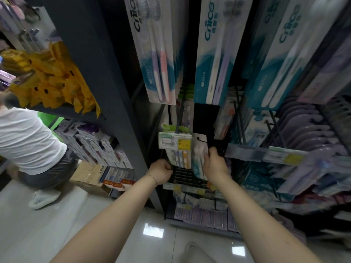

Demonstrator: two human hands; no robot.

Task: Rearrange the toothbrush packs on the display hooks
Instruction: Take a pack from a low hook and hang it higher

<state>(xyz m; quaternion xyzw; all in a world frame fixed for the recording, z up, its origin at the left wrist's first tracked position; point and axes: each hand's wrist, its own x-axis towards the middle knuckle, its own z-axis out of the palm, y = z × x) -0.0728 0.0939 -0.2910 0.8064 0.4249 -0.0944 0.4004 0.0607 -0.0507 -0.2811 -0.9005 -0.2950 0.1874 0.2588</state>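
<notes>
A toothbrush pack (pixel 199 150) with a white card top hangs on a black display hook (pixel 203 141) low on the rack. My right hand (pixel 215 165) grips this pack at its right side. Just left of it hangs another pack with coloured brushes (pixel 180 158) behind a price tag (pixel 174 142). My left hand (pixel 161 170) is closed at the lower left edge of that pack; what it grips is hidden. Tall Cnice toothbrush packs (pixel 157 54) and more Cnice packs (pixel 214 54) hang higher up.
A dark upright post (pixel 106 73) bounds the rack on the left. Yellow packets (pixel 51 76) fill a shelf beyond it. A person in a white shirt (pixel 26 137) crouches on the tiled floor at left. Purple goods (pixel 311 130) and more packs hang at right and below.
</notes>
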